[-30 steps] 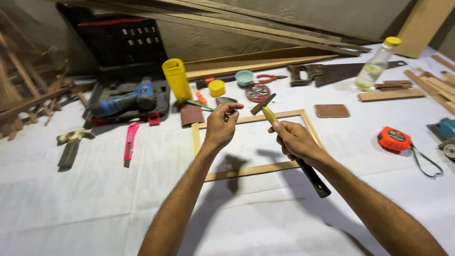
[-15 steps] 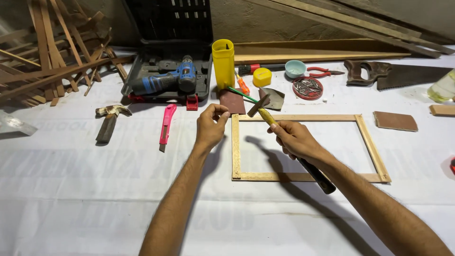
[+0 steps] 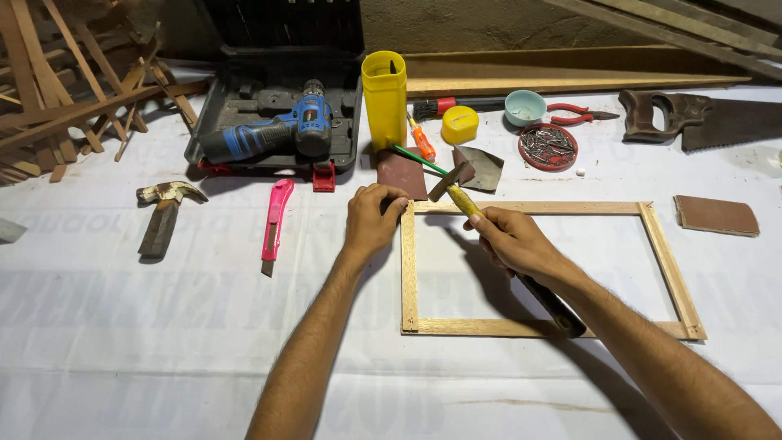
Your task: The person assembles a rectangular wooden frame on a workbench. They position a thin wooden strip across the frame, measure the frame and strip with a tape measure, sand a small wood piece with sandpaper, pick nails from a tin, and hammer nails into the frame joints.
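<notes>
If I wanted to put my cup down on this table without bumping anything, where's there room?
The widest bare stretch of white table cover lies near the person, below the pink utility knife and the old claw hammer. More lies right of the wooden frame. It is crowded along the far edge, around the yellow container, the drill case and the dish of nails.

Layout: wooden frame at desk centre, tools ranged behind and to the left.

I note the wooden frame (image 3: 544, 269) lying flat on the desk (image 3: 122, 342). Behind it sit the nail dish (image 3: 547, 147) and canister (image 3: 384, 98); the drill (image 3: 269, 134) lies in its case (image 3: 244, 98), behind-left. Utility knife (image 3: 275, 224) and claw hammer (image 3: 163, 213) lie left; the handsaw (image 3: 700, 122) behind-right.
</notes>
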